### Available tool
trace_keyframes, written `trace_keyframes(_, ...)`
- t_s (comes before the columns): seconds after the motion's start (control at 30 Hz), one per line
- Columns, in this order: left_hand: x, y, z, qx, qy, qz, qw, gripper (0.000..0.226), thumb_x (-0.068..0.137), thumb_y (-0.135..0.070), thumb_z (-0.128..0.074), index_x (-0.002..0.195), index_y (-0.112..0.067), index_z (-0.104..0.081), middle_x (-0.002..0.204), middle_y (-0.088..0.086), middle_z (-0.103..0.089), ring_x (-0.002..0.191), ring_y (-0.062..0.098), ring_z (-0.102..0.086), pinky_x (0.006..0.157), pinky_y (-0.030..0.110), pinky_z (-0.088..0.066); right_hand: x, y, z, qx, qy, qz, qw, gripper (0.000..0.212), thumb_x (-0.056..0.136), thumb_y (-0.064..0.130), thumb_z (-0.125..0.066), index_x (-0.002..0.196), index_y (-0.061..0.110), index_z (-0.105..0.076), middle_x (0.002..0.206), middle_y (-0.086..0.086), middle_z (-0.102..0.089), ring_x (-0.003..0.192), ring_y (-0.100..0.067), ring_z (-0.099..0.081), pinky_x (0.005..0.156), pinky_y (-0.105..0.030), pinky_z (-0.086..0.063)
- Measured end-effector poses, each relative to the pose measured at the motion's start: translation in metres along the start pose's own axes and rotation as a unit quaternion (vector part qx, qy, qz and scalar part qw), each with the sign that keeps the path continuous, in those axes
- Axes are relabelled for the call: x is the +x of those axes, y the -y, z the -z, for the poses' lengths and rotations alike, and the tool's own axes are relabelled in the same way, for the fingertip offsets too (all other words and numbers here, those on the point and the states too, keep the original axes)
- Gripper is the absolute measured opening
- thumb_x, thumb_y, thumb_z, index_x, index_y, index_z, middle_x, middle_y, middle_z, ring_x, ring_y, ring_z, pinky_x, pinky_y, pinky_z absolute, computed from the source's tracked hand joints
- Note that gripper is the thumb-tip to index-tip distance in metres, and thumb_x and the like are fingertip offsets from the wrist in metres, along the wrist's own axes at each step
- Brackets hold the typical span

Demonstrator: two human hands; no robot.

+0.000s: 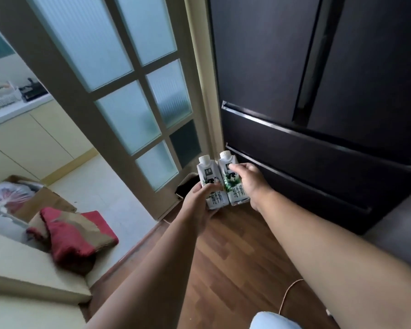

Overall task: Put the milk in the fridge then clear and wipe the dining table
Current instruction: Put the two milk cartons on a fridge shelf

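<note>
Milk comes as 2 small white cartons with cow pictures, held side by side and touching, upright, in front of the body over the wood floor (223, 269). Left hand (199, 198) grips the left carton (208, 176) from below; right hand (249, 181) curls round the right carton (230, 179). Beyond them stands the dark fridge (318, 91), doors closed, beside a frosted-glass door (128, 91).

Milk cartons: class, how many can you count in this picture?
2: the left carton in the left hand, the right carton in the right hand, touching side by side.
</note>
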State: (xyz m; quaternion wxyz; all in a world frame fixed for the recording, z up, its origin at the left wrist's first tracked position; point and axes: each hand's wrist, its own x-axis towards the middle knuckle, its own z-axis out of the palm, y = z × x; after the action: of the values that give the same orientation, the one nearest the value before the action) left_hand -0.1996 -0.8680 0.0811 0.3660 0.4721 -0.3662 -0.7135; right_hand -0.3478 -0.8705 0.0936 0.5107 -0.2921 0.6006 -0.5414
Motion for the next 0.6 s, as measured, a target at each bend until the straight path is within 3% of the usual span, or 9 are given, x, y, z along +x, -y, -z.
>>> trace_keyframes(0.13, 0.024, -0.014, -0.022, -0.033, 0.039, 0.008, 0.999, 0.010, 0.088, -0.011, -0.064, 0.093, -0.015, -0.072, 0.099, 0.015, -0.073, 0.088, 0.028, -0.070, 0.070, 0.034, -0.057, 0.023, 0.015, 0.019, 0.027, -0.040, -0.006, 0.999, 0.020, 0.090, 0.029, -0.065, 0.103, 0.013, -0.061, 0.087, -0.006, -0.066, 0.075, -0.019, -0.061, 0.062, -0.028, -0.045)
trace_keyframes(0.2, 0.037, -0.019, -0.033, -0.047, 0.055, 0.017, 0.997, 0.009, 0.088, -0.013, -0.064, 0.093, -0.014, -0.072, 0.100, 0.015, -0.072, 0.086, 0.026, -0.070, 0.072, 0.035, -0.056, 0.035, 0.020, 0.026, 0.044, -0.051, -0.015, 0.998, 0.021, 0.087, 0.031, -0.068, 0.100, 0.015, -0.062, 0.092, -0.012, -0.069, 0.079, -0.028, -0.066, 0.068, -0.036, -0.053)
trace_keyframes(0.27, 0.052, -0.025, -0.045, -0.047, 0.070, 0.021, 0.996, 0.020, 0.089, -0.017, -0.063, 0.108, -0.014, -0.068, 0.104, 0.013, -0.072, 0.090, 0.025, -0.070, 0.073, 0.035, -0.057, 0.050, 0.027, 0.035, 0.057, -0.061, -0.017, 0.996, 0.025, 0.086, 0.032, -0.068, 0.103, 0.013, -0.062, 0.094, -0.014, -0.069, 0.081, -0.032, -0.067, 0.070, -0.044, -0.055)
trace_keyframes(0.43, 0.097, -0.048, -0.082, -0.037, 0.068, 0.050, 0.996, 0.026, 0.091, -0.024, -0.060, 0.116, -0.017, -0.063, 0.100, 0.009, -0.073, 0.095, 0.024, -0.068, 0.087, 0.039, -0.055, 0.099, 0.050, 0.057, 0.087, -0.059, -0.019, 0.994, 0.019, 0.090, 0.027, -0.066, 0.101, 0.014, -0.059, 0.089, -0.012, -0.068, 0.071, -0.027, -0.066, 0.057, -0.032, -0.050)
trace_keyframes(0.6, 0.138, -0.064, -0.110, -0.015, 0.051, 0.061, 0.997, 0.033, 0.090, -0.029, -0.064, 0.121, -0.020, -0.061, 0.108, 0.010, -0.073, 0.108, 0.029, -0.066, 0.103, 0.049, -0.046, 0.136, 0.071, 0.075, 0.126, -0.035, -0.032, 0.991, 0.022, 0.089, 0.021, -0.066, 0.105, 0.012, -0.055, 0.089, -0.013, -0.065, 0.075, -0.029, -0.063, 0.066, -0.038, -0.051)
